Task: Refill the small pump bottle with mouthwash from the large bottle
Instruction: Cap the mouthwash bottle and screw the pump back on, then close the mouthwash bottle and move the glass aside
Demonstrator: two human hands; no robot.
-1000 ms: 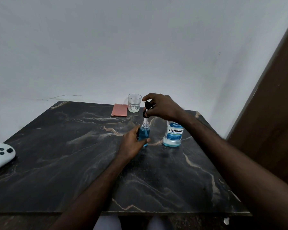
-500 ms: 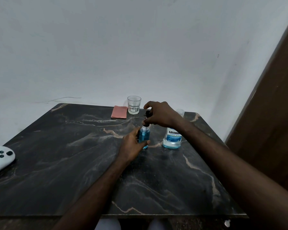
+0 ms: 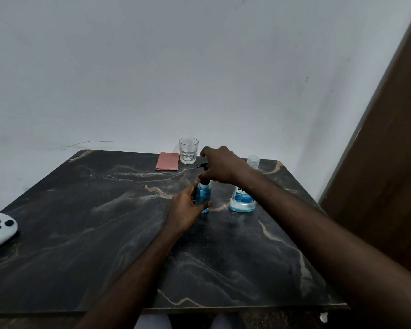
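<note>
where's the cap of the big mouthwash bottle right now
In the head view the clear cap stands on the table's far right edge, behind the large bottle, beyond the right wrist.

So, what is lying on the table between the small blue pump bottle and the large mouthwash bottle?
Nothing: in the head view, only bare dark marble table shows between the small blue pump bottle and the large mouthwash bottle.

Plain white wall; dark marble table (tan veins); brown door.
</note>
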